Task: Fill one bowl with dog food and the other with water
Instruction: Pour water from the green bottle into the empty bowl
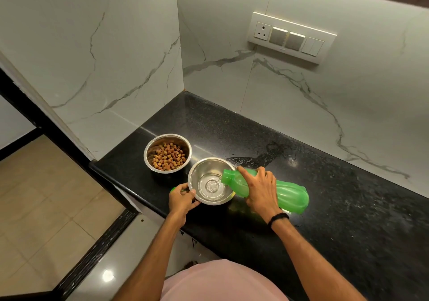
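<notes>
While my right hand [260, 191] grips the green bottle [290, 192] across its upper body, fingers wrapped over the top and forefinger stretched toward the neck, the bottle lies close to horizontal, base out to the right, mouth to the left. Wrist is bent down, with a black wristband [278, 218] on it.

Bottle mouth sits over the right rim of the near bowl [196, 173]. A thin stream runs from the mouth into the bowl.

Left hand [182, 199]: pinching the near bowl's left rim, thumb on top of the edge, other fingers curled below it. A small green thing [172, 189] shows just behind that hand; can't tell what it is.

Contents:
- near bowl: steel, with a shallow pool of water [211, 187] on the bottom, nowhere near the rim.
- far bowl [151, 146]: steel, just beside the near one on its far left. It holds brown dog food [169, 157] covering the bottom.

Both bowls stand on the black countertop [325, 184] near its left end. A wet patch [253, 159] is on the counter just beyond the bottle.
</notes>
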